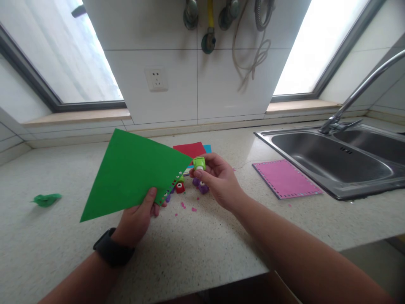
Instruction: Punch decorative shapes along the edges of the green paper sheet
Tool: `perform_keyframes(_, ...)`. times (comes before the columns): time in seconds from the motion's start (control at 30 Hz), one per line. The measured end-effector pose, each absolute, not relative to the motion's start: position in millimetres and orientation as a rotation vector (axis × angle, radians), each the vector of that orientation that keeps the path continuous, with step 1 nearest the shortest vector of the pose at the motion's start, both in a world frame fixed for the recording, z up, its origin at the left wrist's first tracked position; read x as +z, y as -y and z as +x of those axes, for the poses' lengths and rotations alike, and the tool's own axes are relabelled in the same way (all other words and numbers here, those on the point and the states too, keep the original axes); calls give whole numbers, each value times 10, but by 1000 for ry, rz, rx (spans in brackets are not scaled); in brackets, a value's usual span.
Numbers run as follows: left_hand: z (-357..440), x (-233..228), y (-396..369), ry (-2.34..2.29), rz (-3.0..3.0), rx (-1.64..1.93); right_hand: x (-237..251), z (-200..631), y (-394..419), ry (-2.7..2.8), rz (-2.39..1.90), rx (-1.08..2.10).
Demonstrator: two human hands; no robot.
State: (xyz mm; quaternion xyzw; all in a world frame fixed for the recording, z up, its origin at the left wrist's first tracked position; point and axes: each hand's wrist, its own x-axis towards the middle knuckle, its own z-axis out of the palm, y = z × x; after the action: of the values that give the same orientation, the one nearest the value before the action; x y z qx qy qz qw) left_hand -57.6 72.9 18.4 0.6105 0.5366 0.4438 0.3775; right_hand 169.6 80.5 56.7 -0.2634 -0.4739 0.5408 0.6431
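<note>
My left hand [141,215] pinches a green sheet of paper [133,169] along its lower edge, thumb on top. Small punched holes run along the sheet's right edge. In my right hand [221,179] is a lime-green craft punch [199,163], gripped between thumb and fingers at the sheet's right corner. Whether the paper sits inside the punch's slot I cannot tell. Below, on the counter, are a red punch [180,187] and a purple punch [202,185], partly hidden by the paper and my right hand. Pink paper bits [193,209] lie scattered there.
A pink sheet [286,179] with punched edges lies beside the steel sink [316,154] and its faucet [363,90]. Behind my right hand rest a red sheet [191,148] and a blue one. At the left is a crumpled green item [47,199] on the counter [63,245].
</note>
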Motion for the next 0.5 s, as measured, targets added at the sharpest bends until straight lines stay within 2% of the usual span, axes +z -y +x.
perform_keyframes(0.5,-618,151,-731,-1419,1616,1135,564,1696,-810,1066,-618,1228)
